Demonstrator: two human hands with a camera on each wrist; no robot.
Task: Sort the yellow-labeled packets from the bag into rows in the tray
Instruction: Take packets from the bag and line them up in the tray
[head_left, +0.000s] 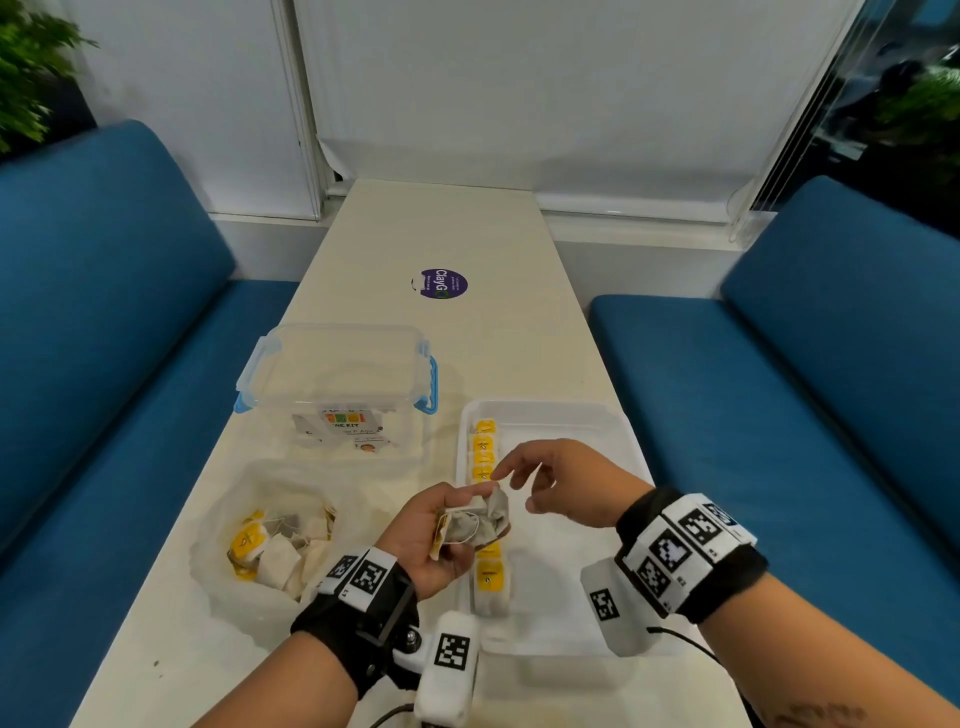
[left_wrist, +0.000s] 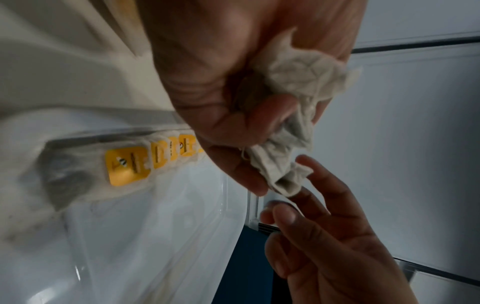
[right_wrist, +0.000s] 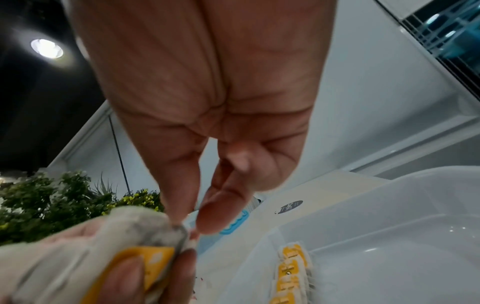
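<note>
My left hand pinches a crumpled tea bag, light, soft and tearable. My right hand hovers with fingers loosely spread and empty; the yellow tag looks the firmest hold.

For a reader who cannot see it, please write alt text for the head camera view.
Over a white tray, the left hand grips crumpled yellow-labeled packets while the empty right hand reaches toward them. One row of packets lies along the tray's left side; a clear bag holds more packets, beside a lidded plastic box.

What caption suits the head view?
Left hand holds crumpled packets above the tray; right hand reaches in.
</note>
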